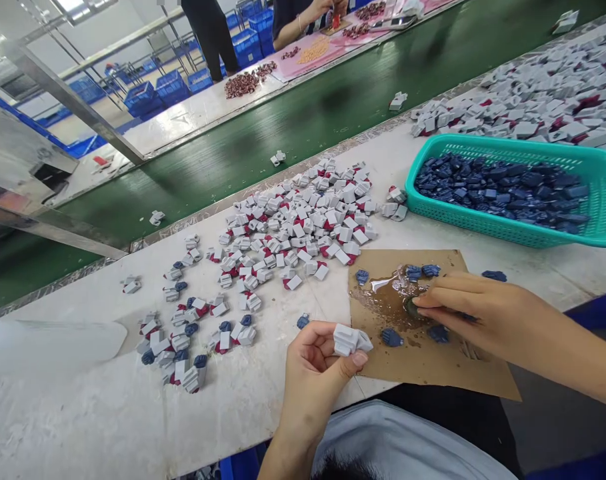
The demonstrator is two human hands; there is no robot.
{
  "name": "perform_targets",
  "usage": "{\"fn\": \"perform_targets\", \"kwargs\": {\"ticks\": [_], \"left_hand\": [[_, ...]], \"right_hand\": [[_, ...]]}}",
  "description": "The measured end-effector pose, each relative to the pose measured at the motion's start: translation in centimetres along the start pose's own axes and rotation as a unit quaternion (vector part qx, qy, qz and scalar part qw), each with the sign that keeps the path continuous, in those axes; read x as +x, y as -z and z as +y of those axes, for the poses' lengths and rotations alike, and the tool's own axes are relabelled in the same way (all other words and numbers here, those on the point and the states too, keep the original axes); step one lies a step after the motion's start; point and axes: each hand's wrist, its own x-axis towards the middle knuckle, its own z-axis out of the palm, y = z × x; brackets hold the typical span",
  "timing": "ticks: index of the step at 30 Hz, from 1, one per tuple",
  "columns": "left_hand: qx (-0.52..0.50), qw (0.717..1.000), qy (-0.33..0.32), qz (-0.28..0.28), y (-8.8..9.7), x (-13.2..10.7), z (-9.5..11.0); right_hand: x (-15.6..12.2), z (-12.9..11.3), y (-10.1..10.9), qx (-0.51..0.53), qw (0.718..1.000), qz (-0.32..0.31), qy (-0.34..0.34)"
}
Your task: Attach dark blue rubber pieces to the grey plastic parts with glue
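Between thumb and fingers, my left hand (315,373) grips a light grey plastic piece (351,340) just off the left edge of a brown cardboard sheet (447,367). My right hand (477,303) is closed over the sheet, pinching a small dark piece (411,307) against a wet, shiny brown patch (390,300). Its fingers hide part of that piece. Several dark blue fist-shaped pieces (392,337) lie on the sheet around the patch. One more blue piece (303,321) lies on the table behind my left hand.
A heap of grey-and-red pieces (303,220) covers the table's middle; blue-topped ones (180,340) stand left. A green basket (507,233) holds blue pieces. More grey pieces (547,100) lie behind it. Beyond runs a green conveyor (323,137). A co-worker's hand (317,10) is across it.
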Motion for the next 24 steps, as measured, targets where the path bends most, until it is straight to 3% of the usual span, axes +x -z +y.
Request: {"fn": "perform_targets", "kwargs": {"ticks": [3, 5, 9, 13, 17, 21, 24], "left_hand": [[-0.004, 1.0, 0.005, -0.02, 0.1, 0.0, -0.1], [-0.004, 0.999, 0.009, -0.044, 0.1, -0.1, -0.1], [-0.008, 0.998, 0.015, -0.06, -0.7, -0.7, 0.1], [-0.02, 0.997, 0.017, -0.07, -1.1, -1.1, 0.2], [0.001, 0.995, 0.0, -0.103, -0.5, -0.9, -0.1], [0.044, 0.994, -0.016, -0.097, -0.2, -0.9, -0.2], [0.085, 0.991, -0.034, -0.097, -0.4, -1.0, -0.3]], "right_hand": [[0.3, -0.8, 0.6, 0.023, 1.0, -0.008, 0.003], [0.7, -2.2, 1.2, 0.079, 0.996, 0.024, -0.041], [1.1, -5.8, 2.0, 0.233, 0.962, 0.068, -0.128], [1.0, -7.6, 1.6, 0.289, 0.95, 0.018, -0.122], [0.9, -7.4, 1.2, 0.279, 0.954, 0.014, -0.111], [1.0, -7.8, 1.6, 0.255, 0.964, 0.022, -0.074], [1.0, -8.2, 1.7, 0.234, 0.971, -0.008, -0.043]]}}
